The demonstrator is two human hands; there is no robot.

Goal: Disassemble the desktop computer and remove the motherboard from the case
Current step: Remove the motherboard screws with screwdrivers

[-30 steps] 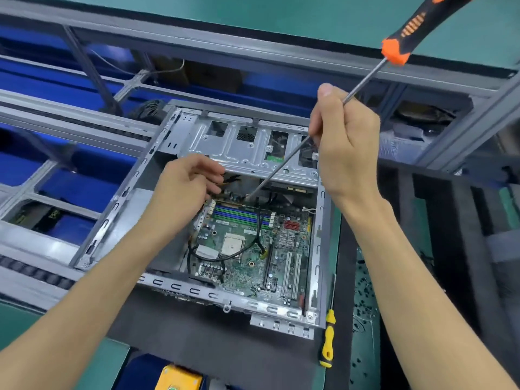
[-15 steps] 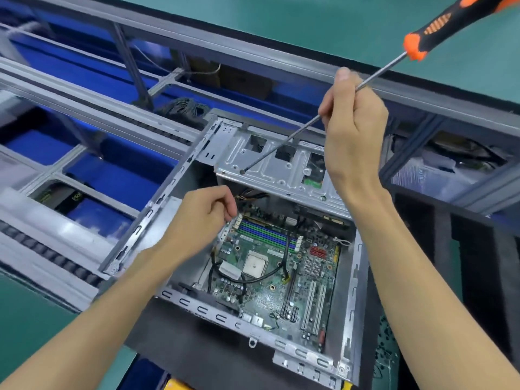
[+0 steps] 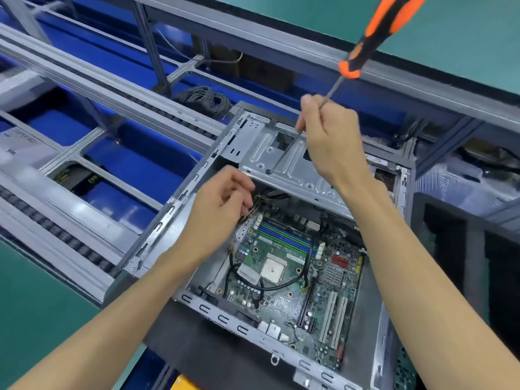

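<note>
Carefully now: my right hand (image 3: 333,142) pinches the long screwdriver (image 3: 365,43) by its shaft, so the tip could slip off the drive cage (image 3: 292,167), while my left hand (image 3: 222,204) curls loosely by the wires (image 3: 270,194).

Factory teardown line, roller conveyor rails (image 3: 84,153), blue bins (image 3: 140,161), green floor (image 3: 36,319)

The motherboard (image 3: 292,280) lies open from above across its middle and near half, ringed by the case (image 3: 180,198) walls. Its far edge is roofed by the metal drive bracket (image 3: 284,161), leaving only a dark gap beneath, and that gap is crowded by loose wires (image 3: 270,192) and the left hand (image 3: 222,204). A black cable (image 3: 281,287) loops over the board around the CPU socket (image 3: 273,270). The right hand (image 3: 332,142) and its screwdriver (image 3: 363,49) shaft cross above the bracket
</note>
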